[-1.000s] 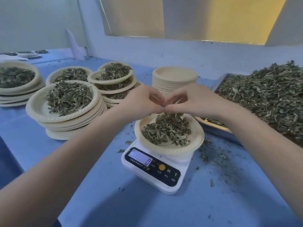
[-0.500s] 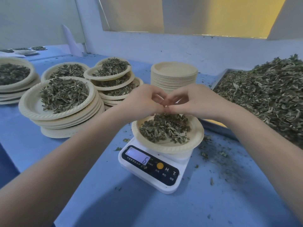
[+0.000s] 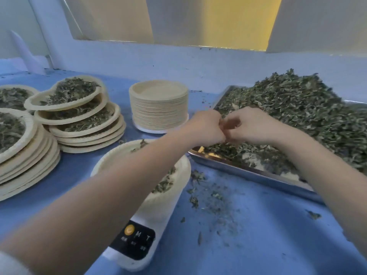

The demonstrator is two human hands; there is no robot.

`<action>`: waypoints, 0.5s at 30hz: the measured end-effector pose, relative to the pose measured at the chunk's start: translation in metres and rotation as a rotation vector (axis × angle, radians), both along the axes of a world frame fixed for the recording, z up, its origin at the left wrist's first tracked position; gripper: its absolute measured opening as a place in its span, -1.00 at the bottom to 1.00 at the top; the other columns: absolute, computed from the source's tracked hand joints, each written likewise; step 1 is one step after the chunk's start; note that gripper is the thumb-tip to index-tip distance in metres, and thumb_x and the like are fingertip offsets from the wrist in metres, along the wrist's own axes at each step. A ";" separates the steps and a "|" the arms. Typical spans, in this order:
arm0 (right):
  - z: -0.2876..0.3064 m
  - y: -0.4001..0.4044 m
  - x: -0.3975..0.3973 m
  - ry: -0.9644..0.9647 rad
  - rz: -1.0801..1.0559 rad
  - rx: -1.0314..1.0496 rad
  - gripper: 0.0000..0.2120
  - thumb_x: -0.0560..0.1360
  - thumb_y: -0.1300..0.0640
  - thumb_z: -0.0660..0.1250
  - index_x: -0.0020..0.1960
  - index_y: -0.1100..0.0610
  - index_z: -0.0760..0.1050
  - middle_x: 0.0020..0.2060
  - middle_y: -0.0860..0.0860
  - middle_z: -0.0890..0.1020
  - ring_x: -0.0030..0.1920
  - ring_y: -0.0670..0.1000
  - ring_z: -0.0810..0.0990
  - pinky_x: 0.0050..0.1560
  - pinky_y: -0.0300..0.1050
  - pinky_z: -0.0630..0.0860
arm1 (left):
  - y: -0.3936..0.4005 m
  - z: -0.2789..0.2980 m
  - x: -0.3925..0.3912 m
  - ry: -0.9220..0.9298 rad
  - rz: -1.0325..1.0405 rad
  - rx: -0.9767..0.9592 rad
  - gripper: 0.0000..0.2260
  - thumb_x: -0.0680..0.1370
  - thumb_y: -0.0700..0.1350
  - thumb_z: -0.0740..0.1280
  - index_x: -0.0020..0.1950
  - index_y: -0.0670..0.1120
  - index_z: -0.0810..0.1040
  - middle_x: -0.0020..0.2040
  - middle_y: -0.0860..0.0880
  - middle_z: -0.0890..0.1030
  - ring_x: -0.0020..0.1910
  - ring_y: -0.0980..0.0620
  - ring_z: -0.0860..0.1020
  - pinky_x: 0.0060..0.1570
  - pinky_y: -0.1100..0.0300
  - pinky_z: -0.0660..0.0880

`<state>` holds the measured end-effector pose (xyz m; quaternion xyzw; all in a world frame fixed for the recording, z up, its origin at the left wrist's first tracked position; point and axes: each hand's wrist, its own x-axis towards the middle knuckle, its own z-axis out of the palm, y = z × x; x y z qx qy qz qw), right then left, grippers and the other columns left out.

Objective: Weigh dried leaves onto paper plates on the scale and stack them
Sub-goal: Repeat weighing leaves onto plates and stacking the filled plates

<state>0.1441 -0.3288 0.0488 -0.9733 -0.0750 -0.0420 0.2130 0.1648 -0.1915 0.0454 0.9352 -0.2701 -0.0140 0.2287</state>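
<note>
While over tray: left hand (image 3: 206,128) and right hand (image 3: 252,125) curled, fingertips pressed together; contents unclear.
Plate (image 3: 178,175): sits on scale (image 3: 137,247), centre frame.

Landmark: scale (image 3: 139,241). Right of scale, open blue counter (image 3: 248,235), only loose leaf crumbs. Far right, metal tray (image 3: 248,172) heaped with leaves blocks. Behind scale, stack of empty plates (image 3: 158,108); narrow gap between stack and tray. Left of scale, filled plate stacks (image 3: 85,124) crowd the counter. Left forearm crosses over the scale's plate (image 3: 170,195).
</note>
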 end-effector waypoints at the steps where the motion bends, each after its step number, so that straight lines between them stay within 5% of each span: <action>1: -0.005 -0.005 0.004 0.041 0.003 -0.092 -0.91 0.42 0.14 0.40 -0.08 0.03 0.62 -0.30 -0.11 0.66 -0.39 -0.17 0.62 -0.41 -0.43 0.44 | -0.007 -0.003 0.004 0.004 -0.024 0.103 -0.75 0.48 -0.17 0.31 0.13 -0.19 0.54 0.04 -0.15 0.61 0.02 -0.10 0.55 -0.21 0.17 0.40; 4: -0.023 -0.013 0.019 0.096 0.007 -0.375 -0.77 0.40 -0.02 0.42 -0.02 0.10 0.62 -0.20 0.04 0.68 -0.23 -0.01 0.63 -0.25 -0.24 0.48 | -0.022 -0.012 0.014 0.024 -0.038 0.365 -0.80 0.52 -0.22 0.27 0.12 -0.23 0.48 0.06 -0.17 0.58 -0.03 -0.11 0.54 -0.22 0.17 0.38; 7: -0.038 -0.011 0.036 0.109 0.001 -0.493 -0.68 0.35 -0.09 0.44 -0.10 0.16 0.57 -0.26 0.07 0.62 -0.24 0.08 0.55 -0.23 -0.15 0.49 | -0.029 -0.016 0.022 0.096 -0.016 0.416 -0.81 0.51 -0.25 0.30 0.11 -0.20 0.49 -0.11 -0.13 0.59 -0.12 -0.11 0.59 -0.37 0.21 0.43; 9: -0.042 -0.007 0.043 0.135 0.009 -0.451 -0.74 0.35 -0.05 0.43 -0.23 0.14 0.50 -0.38 0.03 0.53 -0.34 0.05 0.49 -0.32 -0.16 0.41 | -0.034 -0.018 0.024 0.125 -0.003 0.402 -0.96 0.48 -0.27 0.33 -0.09 -0.19 0.52 -0.22 -0.09 0.59 -0.27 -0.05 0.53 -0.39 0.24 0.42; 12: -0.042 -0.002 0.044 0.129 0.026 -0.313 -0.80 0.36 0.04 0.45 -0.32 0.08 0.48 -0.49 -0.06 0.47 -0.46 -0.12 0.44 -0.47 -0.24 0.34 | -0.031 -0.023 0.027 0.176 0.063 0.267 -0.79 0.47 -0.31 0.32 -0.36 -0.16 0.45 -0.41 -0.05 0.51 -0.42 0.03 0.48 -0.44 0.30 0.40; 15: -0.036 -0.005 0.037 0.108 0.007 -0.069 -0.94 0.39 0.13 0.45 -0.23 0.05 0.57 -0.48 -0.13 0.55 -0.55 -0.20 0.53 -0.51 -0.41 0.41 | -0.023 -0.019 0.027 0.277 0.105 0.124 -0.95 0.48 -0.33 0.34 -0.18 -0.22 0.53 -0.34 -0.10 0.63 -0.28 -0.02 0.63 -0.22 0.25 0.55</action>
